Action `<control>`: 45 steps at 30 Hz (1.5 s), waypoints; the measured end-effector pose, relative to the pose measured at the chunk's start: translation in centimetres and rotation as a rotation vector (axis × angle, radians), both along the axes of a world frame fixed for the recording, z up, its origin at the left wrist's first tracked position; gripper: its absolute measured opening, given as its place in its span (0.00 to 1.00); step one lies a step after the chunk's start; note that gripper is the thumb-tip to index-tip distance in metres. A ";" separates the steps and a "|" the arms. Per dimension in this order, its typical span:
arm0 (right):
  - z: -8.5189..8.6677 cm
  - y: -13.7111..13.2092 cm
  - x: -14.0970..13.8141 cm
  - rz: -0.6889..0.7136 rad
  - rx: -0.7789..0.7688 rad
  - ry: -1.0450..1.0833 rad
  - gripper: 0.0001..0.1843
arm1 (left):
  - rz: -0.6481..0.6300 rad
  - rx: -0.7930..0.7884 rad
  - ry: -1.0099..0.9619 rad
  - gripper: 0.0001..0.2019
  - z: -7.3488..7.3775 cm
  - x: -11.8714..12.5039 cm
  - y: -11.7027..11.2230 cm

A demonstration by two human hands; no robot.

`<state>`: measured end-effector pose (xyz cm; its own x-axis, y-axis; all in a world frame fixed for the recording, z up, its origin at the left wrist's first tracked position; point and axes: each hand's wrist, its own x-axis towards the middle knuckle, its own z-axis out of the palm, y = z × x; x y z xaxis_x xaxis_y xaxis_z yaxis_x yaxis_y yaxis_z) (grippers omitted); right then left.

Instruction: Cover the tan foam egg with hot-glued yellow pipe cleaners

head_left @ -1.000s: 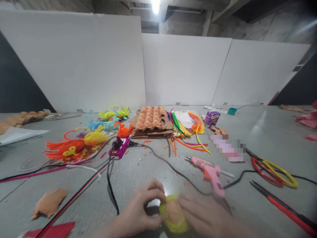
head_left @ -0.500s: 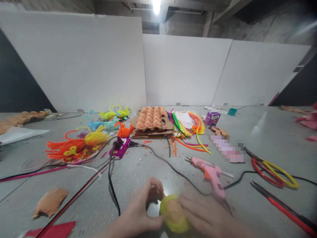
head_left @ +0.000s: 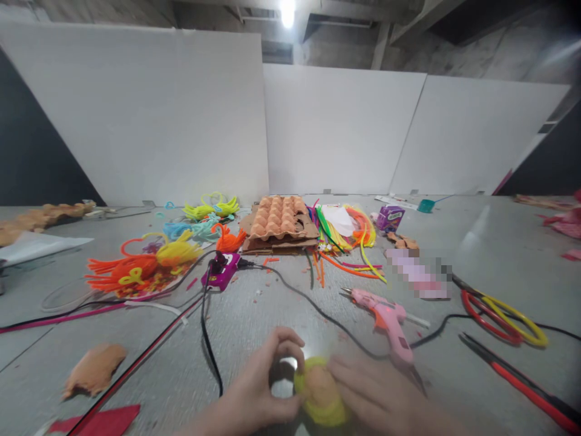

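Observation:
Low on the table in front of me lies a round craft piece point(head_left: 320, 392), a tan foam lump ringed with yellow fuzzy pipe cleaner. My left hand point(head_left: 261, 378) curves around its left side, with the fingertips arched against the yellow edge. My right hand point(head_left: 376, 387) rests over its right side, fingers pressing on it. Its underside is hidden. A pink hot glue gun point(head_left: 385, 318) lies just beyond my right hand, and a black cord point(head_left: 206, 339) runs past my left.
Farther off are a cardboard egg tray point(head_left: 279, 219), heaps of pipe-cleaner crafts point(head_left: 136, 269), a purple power socket point(head_left: 221, 271), and scissors with red and yellow handles point(head_left: 499, 324). A red-handled tool point(head_left: 521, 378) lies at right. White panels point(head_left: 336, 127) stand behind the table.
The fingers of my left hand have shifted slightly along the yellow edge. The view has tilted a little. The craft piece stays in nearly the same spot.

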<state>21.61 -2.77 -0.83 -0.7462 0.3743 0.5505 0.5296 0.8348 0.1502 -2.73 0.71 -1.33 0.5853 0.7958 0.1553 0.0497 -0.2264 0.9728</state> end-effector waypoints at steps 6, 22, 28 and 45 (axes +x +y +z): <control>0.0 0.1 -0.1 -0.008 -0.041 -0.023 0.11 | 0.000 -0.023 -0.011 0.26 -0.1 0.1 0.1; 1.4 0.1 -0.1 0.012 0.081 0.030 0.15 | 0.000 0.100 0.156 0.26 1.1 -0.1 0.4; 2.1 0.2 -0.5 0.024 0.133 0.053 0.20 | -0.031 0.085 0.083 0.30 0.8 0.0 0.3; 1.0 0.6 -0.9 0.039 0.158 0.178 0.20 | -0.125 0.042 0.034 0.32 0.9 -0.2 0.1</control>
<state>20.76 -2.17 0.14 -0.6444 0.2458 0.7241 0.5269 0.8290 0.1874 -2.92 0.84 -0.41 0.6847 0.7099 0.1651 0.0517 -0.2732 0.9606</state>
